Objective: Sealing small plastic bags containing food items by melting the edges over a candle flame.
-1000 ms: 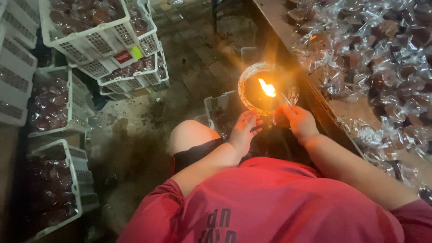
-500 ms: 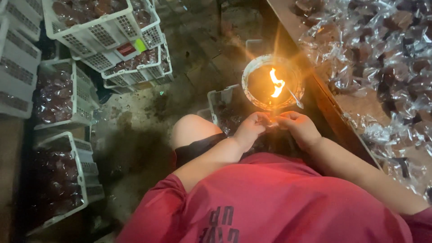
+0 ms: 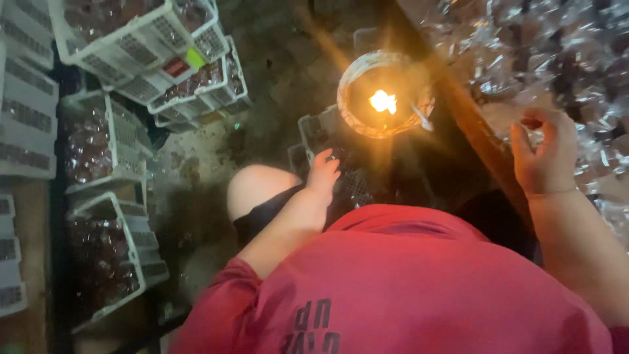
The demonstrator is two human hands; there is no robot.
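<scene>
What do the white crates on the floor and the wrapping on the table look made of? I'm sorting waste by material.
The white crates look like moulded plastic: matte, with lattice walls and stacked rims. The wrapping on the table looks like thin clear film, probably cellophane or plastic: it crinkles and glints around dark contents. The right hand hovers beside it; whether it touches is unclear.

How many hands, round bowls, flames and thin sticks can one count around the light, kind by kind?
Hands: 2, the left hand and the right hand
Round bowl: 1
Flame: 1
Thin stick at the bowl's rim: 1
Total: 5
</scene>
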